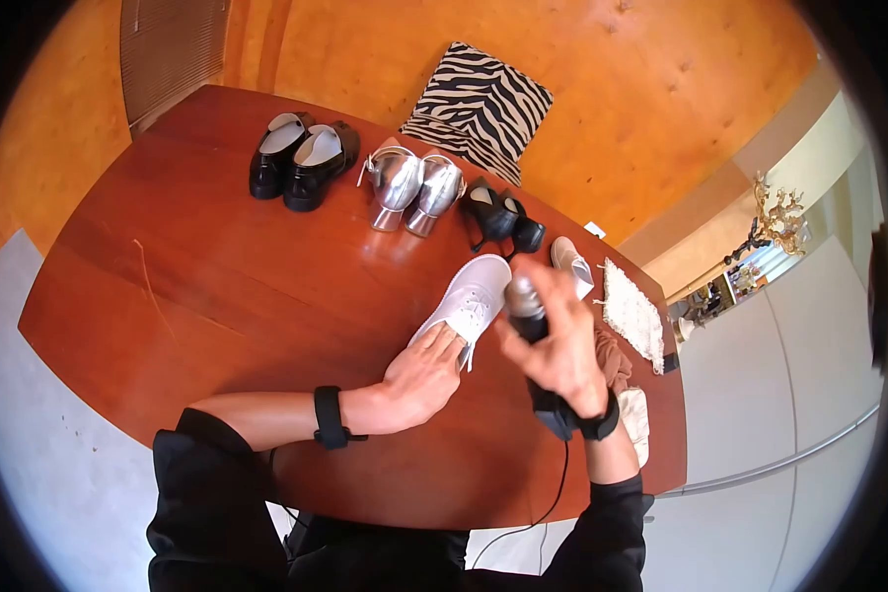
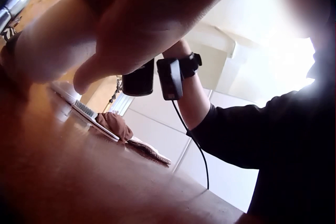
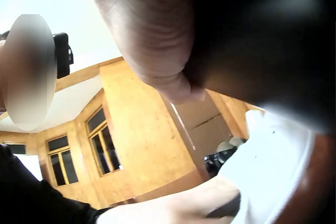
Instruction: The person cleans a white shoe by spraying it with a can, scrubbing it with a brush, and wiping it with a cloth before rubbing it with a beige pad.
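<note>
In the head view, a white lace-up sneaker is held over the table by my left hand, its fingers reaching into the opening. The sneaker's toe points away from me. My right hand grips a black spray can with a silver top, close to the right side of the sneaker. Seen from the right wrist, the white sneaker lies beyond the dark, blurred can. The left wrist view shows the thumb outside the shoe; the fingers inside are hidden.
Black loafers, silver heeled shoes and black heels line the table's far side. Another white shoe, a white fringed cloth and a brown cloth lie at right. A zebra-print chair stands behind the table.
</note>
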A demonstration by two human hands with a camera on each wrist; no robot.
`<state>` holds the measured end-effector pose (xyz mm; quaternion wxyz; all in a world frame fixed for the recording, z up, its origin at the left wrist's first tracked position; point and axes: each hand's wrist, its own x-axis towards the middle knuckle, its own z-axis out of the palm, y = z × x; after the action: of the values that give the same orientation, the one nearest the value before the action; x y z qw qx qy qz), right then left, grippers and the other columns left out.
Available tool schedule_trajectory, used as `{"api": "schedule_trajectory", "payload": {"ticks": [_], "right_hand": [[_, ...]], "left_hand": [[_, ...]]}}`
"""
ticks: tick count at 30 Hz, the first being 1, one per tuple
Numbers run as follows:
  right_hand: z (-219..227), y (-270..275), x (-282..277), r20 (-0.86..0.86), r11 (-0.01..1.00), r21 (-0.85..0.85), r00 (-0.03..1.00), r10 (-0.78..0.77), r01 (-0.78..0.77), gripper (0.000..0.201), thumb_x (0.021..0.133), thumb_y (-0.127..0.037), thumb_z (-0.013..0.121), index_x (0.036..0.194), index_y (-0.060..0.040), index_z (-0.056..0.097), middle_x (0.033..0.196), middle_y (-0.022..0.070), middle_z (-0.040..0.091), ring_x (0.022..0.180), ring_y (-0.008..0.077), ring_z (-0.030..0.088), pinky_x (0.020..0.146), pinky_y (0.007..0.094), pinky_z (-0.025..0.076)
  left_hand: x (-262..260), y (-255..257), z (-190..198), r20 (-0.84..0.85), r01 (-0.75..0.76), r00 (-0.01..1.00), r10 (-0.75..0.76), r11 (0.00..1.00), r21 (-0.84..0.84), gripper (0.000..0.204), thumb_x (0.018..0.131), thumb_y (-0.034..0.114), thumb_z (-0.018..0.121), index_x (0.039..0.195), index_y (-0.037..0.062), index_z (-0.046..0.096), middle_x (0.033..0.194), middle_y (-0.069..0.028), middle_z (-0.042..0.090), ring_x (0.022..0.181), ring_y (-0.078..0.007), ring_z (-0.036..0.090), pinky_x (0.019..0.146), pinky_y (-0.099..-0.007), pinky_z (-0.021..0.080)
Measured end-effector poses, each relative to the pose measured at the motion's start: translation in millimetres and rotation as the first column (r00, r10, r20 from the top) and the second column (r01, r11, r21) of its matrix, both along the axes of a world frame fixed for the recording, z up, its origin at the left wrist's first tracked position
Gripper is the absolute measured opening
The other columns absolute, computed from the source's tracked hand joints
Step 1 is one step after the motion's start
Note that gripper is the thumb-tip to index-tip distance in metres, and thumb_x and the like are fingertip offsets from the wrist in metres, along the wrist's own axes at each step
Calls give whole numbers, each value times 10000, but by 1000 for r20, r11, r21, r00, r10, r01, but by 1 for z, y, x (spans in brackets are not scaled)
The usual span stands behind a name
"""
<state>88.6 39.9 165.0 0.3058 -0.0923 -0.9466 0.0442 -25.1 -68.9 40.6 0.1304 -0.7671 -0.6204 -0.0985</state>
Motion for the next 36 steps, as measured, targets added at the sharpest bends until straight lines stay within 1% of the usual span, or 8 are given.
{"api": "schedule_trajectory", "payload": {"ticks": [3,5,11,15,21,23,29,36], "right_hand": [[-9,-32,6,178,977,-69,961,210,-201,642,602,-99,732,1208,-172,534,1029,164,535,751,328,628,583,376,551],[-20,-38,6,199,951,-67,930,310,-302,637,598,-98,732,1200,-181,541,1048,163,528,728,328,629,568,376,551],[-6,7,6,-47,998,-47,998,-43,40,594,653,-70,715,1207,-100,504,1004,166,553,814,335,609,672,366,534],[-10,-10,13,2,996,-58,997,73,-73,563,634,-80,729,1154,-39,516,1004,165,570,854,321,592,748,378,496],[-3,-39,17,-47,981,-32,981,190,-192,564,620,-90,745,1148,-105,548,1060,159,536,832,317,616,660,370,546],[2,-24,16,-148,997,-11,986,73,-75,597,619,-72,745,1170,-81,516,1056,169,540,871,325,597,709,378,523],[-4,-38,17,-101,976,25,971,219,-218,602,627,-82,752,1174,-74,501,1045,181,548,835,324,614,667,378,540],[-14,-23,12,-124,981,-196,992,-29,4,637,632,-59,733,1216,-42,479,1021,169,561,881,315,590,791,366,484]], "left_hand": [[-6,8,-6,179,-10,984,-12,992,126,389,736,148,574,1073,-41,613,1213,-202,484,1190,-332,413,1059,-397,276],[-17,5,13,614,107,783,-98,994,22,451,723,147,595,1122,-62,564,1199,-212,472,1178,-352,410,1045,-393,298],[-27,8,28,454,59,888,-78,997,55,510,767,256,678,1102,-104,543,1093,-249,478,1089,-375,450,956,-440,385],[-40,7,52,698,99,716,-26,993,-64,493,738,246,707,1030,-111,533,1063,-259,479,993,-405,513,860,-423,445],[-60,11,63,990,231,117,-80,972,51,392,767,273,660,1025,-13,583,1009,-176,605,876,-270,606,792,-362,463],[-66,15,62,996,311,81,37,948,-60,375,839,146,605,1179,2,536,1131,-88,594,1028,-165,562,919,-324,417],[-68,14,70,820,357,-567,79,921,158,428,864,203,557,1216,-29,486,1168,-78,518,1057,-148,490,938,-309,378],[-75,19,60,726,361,-677,120,914,186,455,881,243,531,1254,1,434,1217,-108,502,1127,-188,479,955,-338,381]]}}
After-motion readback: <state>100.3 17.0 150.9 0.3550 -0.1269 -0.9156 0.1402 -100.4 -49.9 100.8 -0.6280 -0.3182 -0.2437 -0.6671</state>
